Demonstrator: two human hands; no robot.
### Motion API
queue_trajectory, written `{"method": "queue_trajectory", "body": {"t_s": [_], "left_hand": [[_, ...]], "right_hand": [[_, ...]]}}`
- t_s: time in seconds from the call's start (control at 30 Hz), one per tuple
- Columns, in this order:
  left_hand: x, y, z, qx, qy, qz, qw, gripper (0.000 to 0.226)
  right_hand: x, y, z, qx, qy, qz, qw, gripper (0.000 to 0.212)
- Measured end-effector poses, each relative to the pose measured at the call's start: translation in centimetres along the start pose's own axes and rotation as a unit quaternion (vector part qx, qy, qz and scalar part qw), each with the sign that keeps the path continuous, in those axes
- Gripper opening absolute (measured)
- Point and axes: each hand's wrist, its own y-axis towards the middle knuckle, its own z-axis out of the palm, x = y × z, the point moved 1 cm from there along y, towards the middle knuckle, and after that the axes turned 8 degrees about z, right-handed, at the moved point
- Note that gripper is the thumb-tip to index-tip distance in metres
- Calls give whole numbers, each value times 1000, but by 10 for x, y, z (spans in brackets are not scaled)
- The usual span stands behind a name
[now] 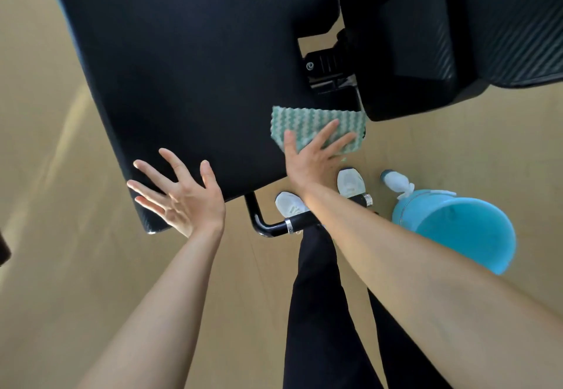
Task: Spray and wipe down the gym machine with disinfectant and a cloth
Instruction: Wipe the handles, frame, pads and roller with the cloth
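Item: broad black textured pad of the gym machine (182, 68), above a smooth tan floor (61, 266).
- Your right hand (310, 157), fingers straight and spread, presses a green-and-white wavy-patterned cloth (316, 120) on the pad's near right corner.
- Your left hand (182, 196), fingers apart, is over the near left corner.
- On the floor, right: a round blue plastic bucket (457, 227), with a white spray bottle (396, 181) just beside it.

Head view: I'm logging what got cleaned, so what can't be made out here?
All in the head view:
Black padded seat: far end cut off by the top edge; wet or dry unclear.
Green-and-white wavy cloth: near part hidden under the right hand.
White bottle with blue cap: base hidden behind the blue plastic bucket; label blurred.
Left hand: contact with the seat unclear.
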Motion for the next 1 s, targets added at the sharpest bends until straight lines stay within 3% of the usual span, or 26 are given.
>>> {"method": "queue_trajectory", "body": {"t_s": [0.2,0.33,0.47,0.6,0.67,0.83,1.0], "left_hand": [[3,-2,-1,-4,-1,5,1000,73],[10,-3,-2,-12,4,31,999,71],[13,-5,-2,-16,-1,39,999,69],[19,-6,-4,-20,-13,57,998,68],[23,-8,-4,-24,-13,79,996,67],[26,-9,-3,-34,-11,94,995,65],[28,-11,-9,-37,-45,100,993,59]], "right_hand": [[-21,-58,44,94,-115,-154,977,93],[-43,-55,22,51,-259,-254,930,78],[-50,-16,-8,38,-341,-390,854,83],[-37,26,-24,6,-426,-567,705,112],[-23,39,-36,-8,-442,-603,664,111],[2,22,-14,-37,-434,-628,645,95],[28,-27,41,-34,-401,-667,627,109]]}}
